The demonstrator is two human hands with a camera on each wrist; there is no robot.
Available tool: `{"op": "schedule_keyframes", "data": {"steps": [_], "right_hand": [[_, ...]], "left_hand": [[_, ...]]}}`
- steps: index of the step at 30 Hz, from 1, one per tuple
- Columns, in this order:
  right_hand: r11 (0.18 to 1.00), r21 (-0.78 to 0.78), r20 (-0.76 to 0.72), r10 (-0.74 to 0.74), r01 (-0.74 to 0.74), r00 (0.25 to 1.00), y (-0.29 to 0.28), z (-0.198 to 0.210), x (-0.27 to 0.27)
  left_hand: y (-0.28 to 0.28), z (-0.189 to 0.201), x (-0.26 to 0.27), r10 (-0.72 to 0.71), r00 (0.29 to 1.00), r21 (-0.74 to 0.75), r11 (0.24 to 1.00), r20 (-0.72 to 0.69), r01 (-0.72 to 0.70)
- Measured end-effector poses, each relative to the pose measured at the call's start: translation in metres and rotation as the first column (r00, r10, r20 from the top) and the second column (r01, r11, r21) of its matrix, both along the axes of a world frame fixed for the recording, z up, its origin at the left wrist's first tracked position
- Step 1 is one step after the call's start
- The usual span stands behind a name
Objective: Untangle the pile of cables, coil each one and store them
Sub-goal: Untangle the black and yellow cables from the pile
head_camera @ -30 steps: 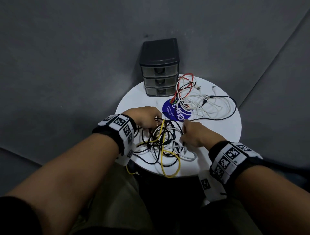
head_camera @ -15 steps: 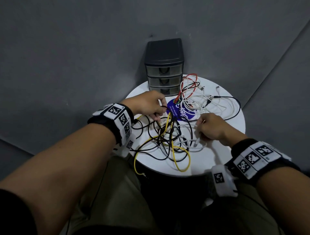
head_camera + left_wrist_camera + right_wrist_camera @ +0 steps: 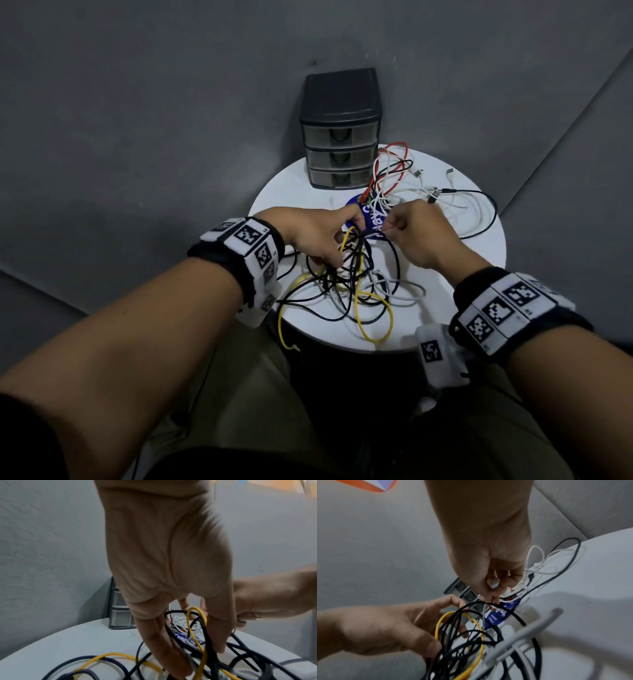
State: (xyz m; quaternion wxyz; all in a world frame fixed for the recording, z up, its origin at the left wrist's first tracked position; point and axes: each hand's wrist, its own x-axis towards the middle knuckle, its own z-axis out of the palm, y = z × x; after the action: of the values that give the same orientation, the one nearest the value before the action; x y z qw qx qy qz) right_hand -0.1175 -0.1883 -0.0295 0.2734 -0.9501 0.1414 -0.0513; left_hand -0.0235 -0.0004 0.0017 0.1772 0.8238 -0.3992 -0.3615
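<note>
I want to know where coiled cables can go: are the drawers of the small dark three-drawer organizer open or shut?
Shut. All three fronts of the small dark three-drawer organizer sit flush in its frame on the round white table.

A round white table point(image 3: 479, 308) stands against dim grey padded walls point(image 3: 154, 102).
</note>
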Motion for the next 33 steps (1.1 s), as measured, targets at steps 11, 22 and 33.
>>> {"op": "schedule_keyframes", "data": {"steps": [11,22,33], "right_hand": [[0.99,-0.141,0.005,0.014,-0.013,1.0,0.003,0.0,-0.002],[0.876,-0.003,-0.273,0.464,-0.483,0.843,0.028,0.006,-0.011],[0.834,0.029,-0.283,0.536,-0.551,0.796,0.021,-0.008,-0.014]], "left_hand": [[0.003,-0.008,0.008,0.006,0.994,-0.057,0.998,0.11,0.0],[0.0,-0.01,0.003,0.036,0.989,-0.053,0.998,0.143,-0.029],[0.0,-0.007,-0.011,0.061,0.99,-0.142,0.989,0.127,-0.043]]}}
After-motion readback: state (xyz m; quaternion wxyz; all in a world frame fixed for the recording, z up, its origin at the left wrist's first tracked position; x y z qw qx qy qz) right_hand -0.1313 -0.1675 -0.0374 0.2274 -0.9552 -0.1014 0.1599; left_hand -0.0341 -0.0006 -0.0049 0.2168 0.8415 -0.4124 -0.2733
